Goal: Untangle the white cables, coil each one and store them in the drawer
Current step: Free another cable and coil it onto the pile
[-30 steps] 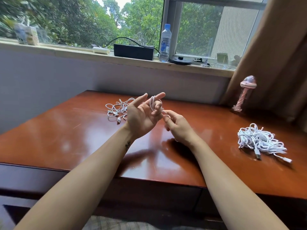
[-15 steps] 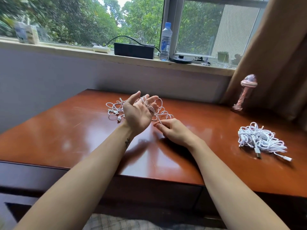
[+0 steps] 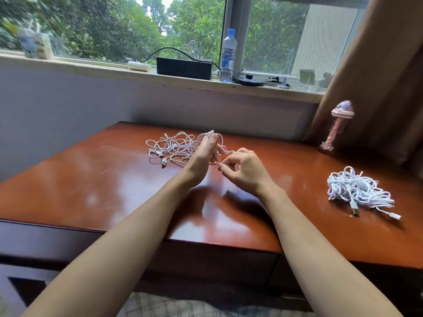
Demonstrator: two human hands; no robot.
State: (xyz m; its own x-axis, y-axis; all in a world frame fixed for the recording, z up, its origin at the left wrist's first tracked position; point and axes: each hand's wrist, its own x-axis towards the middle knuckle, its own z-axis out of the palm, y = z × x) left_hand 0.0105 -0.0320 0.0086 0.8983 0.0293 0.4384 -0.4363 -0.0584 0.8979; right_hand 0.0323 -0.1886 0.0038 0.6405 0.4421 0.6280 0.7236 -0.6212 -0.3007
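Head camera view of a red-brown wooden desk [image 3: 91, 191] under a window, with 2 bare forearms reaching in from below.

At the left of the working area, a loose tangle of white cables [image 3: 169, 147] lies on the desk, its plugs resting on the wood.

Just right of it, the left hand [image 3: 206, 152] is raised edge-on with its fingers pointing up. Loops of 1 white cable [image 3: 207, 135] are wound round those fingers. 1 second ago this hand was turned palm-up and held higher, with a small loop on 2 fingers. It has since dropped closer to the tangle and rotated, and more turns appear to sit on it.

Beside its palm, the right hand [image 3: 245, 172] has its fingers curled, with thumb and forefinger pinching the free strand of that cable. It has lifted slightly off the desk compared with half a second ago.

Far right, well apart from both hands, a second bundle of cables [image 3: 357, 191] lies on the desk, seemingly untouched throughout.

Judging from this, the coiling of 1 cable is under way but not finished. Its tail seems to run on into the tangle. Nothing has gone into a drawer yet, and no open drawer is visible.
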